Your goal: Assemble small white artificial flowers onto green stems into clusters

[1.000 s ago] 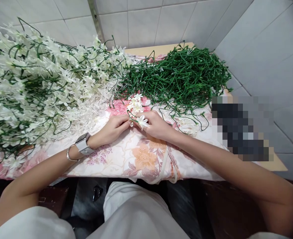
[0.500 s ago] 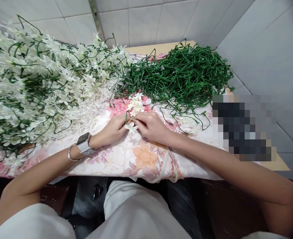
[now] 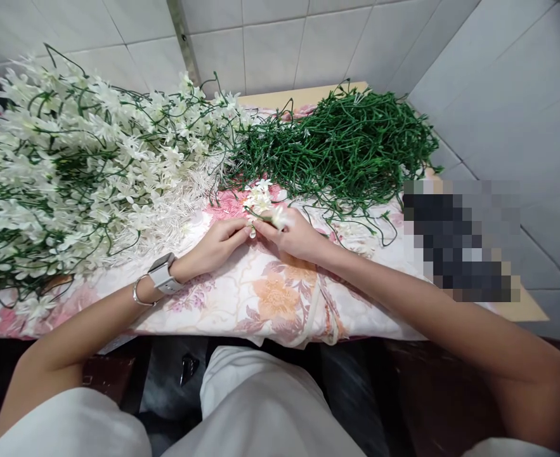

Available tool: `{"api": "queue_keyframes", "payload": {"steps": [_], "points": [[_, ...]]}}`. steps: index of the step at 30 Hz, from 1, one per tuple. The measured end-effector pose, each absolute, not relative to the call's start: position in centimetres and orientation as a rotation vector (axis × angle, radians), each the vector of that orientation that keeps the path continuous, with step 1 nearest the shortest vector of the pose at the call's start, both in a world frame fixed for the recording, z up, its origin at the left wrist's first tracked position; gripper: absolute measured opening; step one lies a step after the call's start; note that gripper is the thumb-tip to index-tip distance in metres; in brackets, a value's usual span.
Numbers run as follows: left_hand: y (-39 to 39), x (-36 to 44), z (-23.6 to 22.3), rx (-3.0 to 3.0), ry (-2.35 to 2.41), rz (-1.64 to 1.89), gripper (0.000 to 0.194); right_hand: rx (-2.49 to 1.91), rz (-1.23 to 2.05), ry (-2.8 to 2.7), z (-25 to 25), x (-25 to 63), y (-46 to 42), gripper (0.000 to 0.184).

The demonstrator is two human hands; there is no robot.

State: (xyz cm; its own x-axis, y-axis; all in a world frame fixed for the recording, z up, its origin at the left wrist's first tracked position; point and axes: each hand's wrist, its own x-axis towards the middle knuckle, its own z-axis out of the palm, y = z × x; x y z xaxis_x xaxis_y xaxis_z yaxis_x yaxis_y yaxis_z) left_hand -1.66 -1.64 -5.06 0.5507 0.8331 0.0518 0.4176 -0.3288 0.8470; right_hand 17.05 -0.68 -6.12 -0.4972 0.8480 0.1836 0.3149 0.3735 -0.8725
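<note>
My left hand and my right hand meet at the middle of the table, fingertips together on a small flower sprig with a green stem and white blossoms. The left fingers pinch the stem at its base. The right hand holds a white blossom at the sprig's side. A watch and a bangle sit on my left wrist.
A big heap of white artificial flowers fills the left of the table. A pile of bare green stems lies at the back right. A floral cloth covers the tabletop. A blurred dark object is at the right edge. Tiled walls stand behind.
The white blossom in my right hand went from the right of the sprig down to its base, then back up to the right side. My left hand stayed on the stem.
</note>
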Motion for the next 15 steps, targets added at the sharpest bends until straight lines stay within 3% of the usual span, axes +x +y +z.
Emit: {"api": "queue_keyframes", "payload": {"steps": [5, 8, 11, 15], "points": [[-1.7, -1.5, -5.5, 2.001, 1.023, 0.651, 0.025, -1.009, 0.951, -2.051, -6.0, 16.8, -1.0, 0.027], [-1.9, -0.8, -4.9, 2.016, 1.033, 0.646, 0.028, -1.013, 1.051, -1.913, -6.0, 16.8, -1.3, 0.031], [-1.5, -1.0, -1.9, 2.138, 1.178, 0.7, 0.03, -0.993, 1.169, -1.652, -5.7, 16.9, -1.7, 0.034], [1.3, -6.5, 5.0, 2.221, 1.702, 1.148, 0.02, -0.925, 1.257, -1.65, -5.3, 17.0, -1.9, 0.034]]}}
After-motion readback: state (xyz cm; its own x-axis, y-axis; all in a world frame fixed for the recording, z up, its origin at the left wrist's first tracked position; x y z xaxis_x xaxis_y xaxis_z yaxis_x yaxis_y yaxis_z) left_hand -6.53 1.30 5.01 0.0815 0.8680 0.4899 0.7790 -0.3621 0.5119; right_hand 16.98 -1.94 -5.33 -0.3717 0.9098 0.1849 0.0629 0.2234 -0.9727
